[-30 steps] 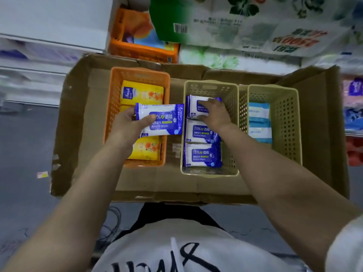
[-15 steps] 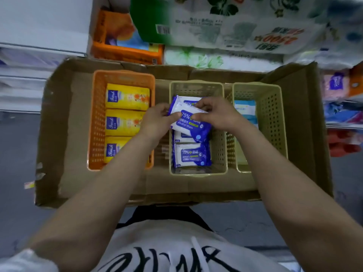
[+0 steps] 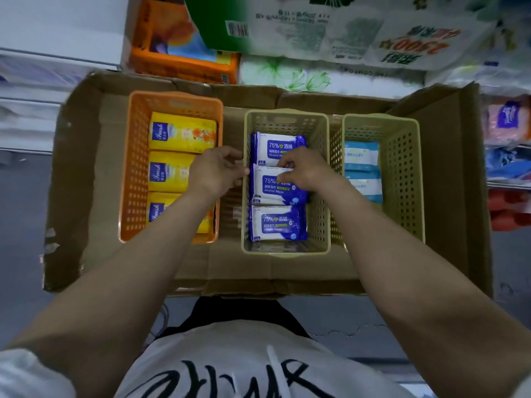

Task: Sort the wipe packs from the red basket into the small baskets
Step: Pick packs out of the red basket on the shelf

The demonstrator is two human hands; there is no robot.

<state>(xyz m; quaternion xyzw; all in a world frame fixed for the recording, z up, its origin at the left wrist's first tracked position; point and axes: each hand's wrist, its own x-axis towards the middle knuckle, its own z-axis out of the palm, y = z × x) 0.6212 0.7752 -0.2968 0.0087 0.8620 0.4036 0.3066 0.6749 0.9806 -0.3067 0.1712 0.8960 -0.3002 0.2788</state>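
Now, with your right hand (image 3: 309, 170) pinching the middle blue pack (image 3: 275, 188) at frame centre and your left hand (image 3: 217, 170) loosely curled, empty, beside the beige basket (image 3: 286, 117), press it flat.

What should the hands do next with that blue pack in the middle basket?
Probably let go. The middle blue pack already lies flat in the middle basket between two others, with the right hand pinching its top edge and the left hand at the basket's rim. It looks placed.
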